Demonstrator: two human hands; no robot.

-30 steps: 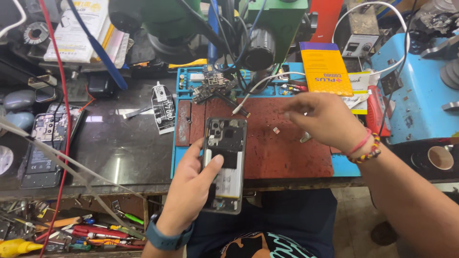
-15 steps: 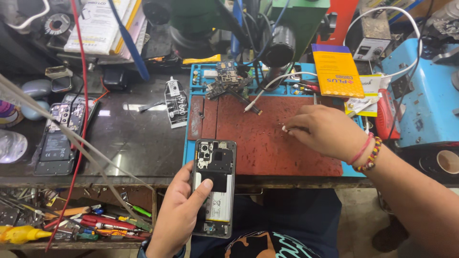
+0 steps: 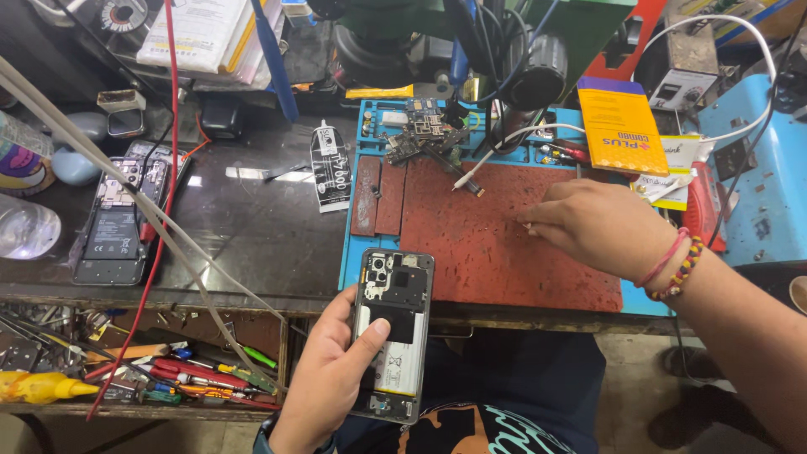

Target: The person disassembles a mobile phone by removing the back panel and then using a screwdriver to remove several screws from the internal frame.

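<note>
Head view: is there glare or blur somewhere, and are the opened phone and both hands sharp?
Head view: even light; a white glare patch on the glossy black tabletop. The back-opened black smartphone in the left hand is sharp, and so is the right hand on the dark red work mat. The pale cables crossing the near left are out of focus.

Head-worn view, steeply down, close

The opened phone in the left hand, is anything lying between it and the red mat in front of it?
Nothing visible does. The opened phone in the left hand hangs over the bench edge, its top already overlapping the red mat. The right hand rests farther right on the mat.
</note>
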